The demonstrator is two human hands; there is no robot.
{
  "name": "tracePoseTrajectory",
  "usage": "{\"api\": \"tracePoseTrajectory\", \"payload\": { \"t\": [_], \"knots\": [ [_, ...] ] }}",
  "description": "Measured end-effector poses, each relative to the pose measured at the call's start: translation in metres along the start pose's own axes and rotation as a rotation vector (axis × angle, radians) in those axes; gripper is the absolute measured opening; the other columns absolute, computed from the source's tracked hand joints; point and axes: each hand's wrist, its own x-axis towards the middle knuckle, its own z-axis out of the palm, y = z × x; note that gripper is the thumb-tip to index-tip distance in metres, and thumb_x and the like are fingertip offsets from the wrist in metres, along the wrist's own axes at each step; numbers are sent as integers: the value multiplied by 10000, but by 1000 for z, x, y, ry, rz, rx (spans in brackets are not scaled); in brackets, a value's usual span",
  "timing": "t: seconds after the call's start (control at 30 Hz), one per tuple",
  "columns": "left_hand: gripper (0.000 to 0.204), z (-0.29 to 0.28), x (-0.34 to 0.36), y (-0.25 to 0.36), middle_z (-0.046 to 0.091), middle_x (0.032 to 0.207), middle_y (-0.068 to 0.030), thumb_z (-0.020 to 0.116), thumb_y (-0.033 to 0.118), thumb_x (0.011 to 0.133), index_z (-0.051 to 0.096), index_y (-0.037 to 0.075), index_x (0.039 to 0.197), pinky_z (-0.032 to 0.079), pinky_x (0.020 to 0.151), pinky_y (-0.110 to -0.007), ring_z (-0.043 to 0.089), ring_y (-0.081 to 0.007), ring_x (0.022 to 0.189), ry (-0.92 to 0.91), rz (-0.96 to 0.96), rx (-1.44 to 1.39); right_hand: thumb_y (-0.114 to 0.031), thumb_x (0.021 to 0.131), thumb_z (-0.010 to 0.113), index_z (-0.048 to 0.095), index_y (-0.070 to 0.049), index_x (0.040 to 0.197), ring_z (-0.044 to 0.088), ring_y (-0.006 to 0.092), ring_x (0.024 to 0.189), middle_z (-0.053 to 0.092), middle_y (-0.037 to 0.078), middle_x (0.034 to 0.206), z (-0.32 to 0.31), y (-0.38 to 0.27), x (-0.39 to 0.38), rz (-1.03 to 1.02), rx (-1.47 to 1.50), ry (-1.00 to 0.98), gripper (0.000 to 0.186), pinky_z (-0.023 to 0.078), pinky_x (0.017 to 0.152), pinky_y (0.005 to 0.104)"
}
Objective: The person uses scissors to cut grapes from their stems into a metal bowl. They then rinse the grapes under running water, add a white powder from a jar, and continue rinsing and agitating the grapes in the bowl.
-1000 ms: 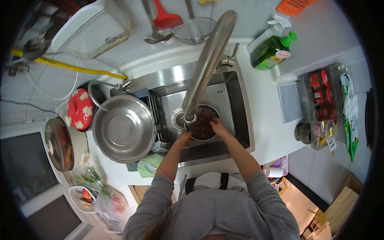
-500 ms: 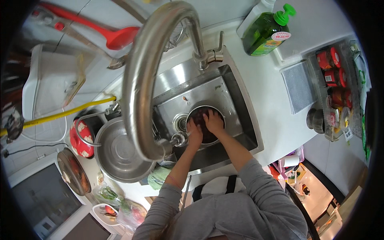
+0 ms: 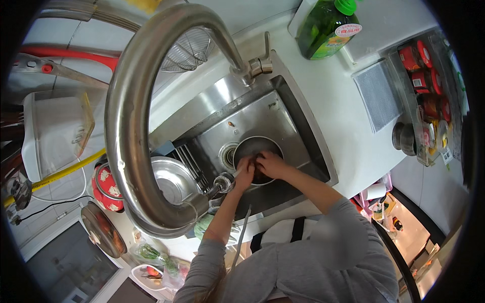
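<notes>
Home kitchen, plainly. Stainless steel sink [image 3: 298,126] sunk into a white bench [image 3: 343,101], tall curved steel tap [image 3: 136,101] arching right over it. Round dark bowl [image 3: 255,151] sitting in the basin beside the drain [image 3: 228,155]. Green bottle of dish soap [image 3: 326,25] standing at the back corner. Wire strainer [image 3: 189,50] and red-handled utensil [image 3: 76,56] hanging on the wall behind. Steel mixing bowl [image 3: 172,179] and a red patterned pot [image 3: 106,187] parked to the left, bagged vegetables [image 3: 151,252] lower down. Rack of red-lidded jars [image 3: 429,86] off to the right. Apron straps over a grey sleeve at the bottom edge.
</notes>
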Motion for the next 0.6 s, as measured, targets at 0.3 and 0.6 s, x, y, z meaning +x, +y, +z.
{"api": "tracePoseTrajectory", "payload": {
  "t": [0.3, 0.6],
  "knots": [
    [877, 33, 13, 1, 256, 1374, -244, 692, 57, 645, 222, 50, 1385, 396, 963, -446, 385, -434, 1180, 46, 30, 604, -171, 807, 492, 476, -76, 1237, 385, 258, 1220, 381, 121, 1357, 43, 5, 7, -94, -575, 414, 441, 347, 957, 534],
    [785, -2, 12, -28, 417, 1263, -260, 649, 185, 741, 232, 14, 1384, 368, 984, -420, 437, -401, 1152, 15, 69, 112, -262, 838, 522, 428, -32, 1275, 415, 378, 1187, 414, 223, 1303, 1, 7, 11, 73, 184, 362, 502, 364, 997, 388]
  ]
}}
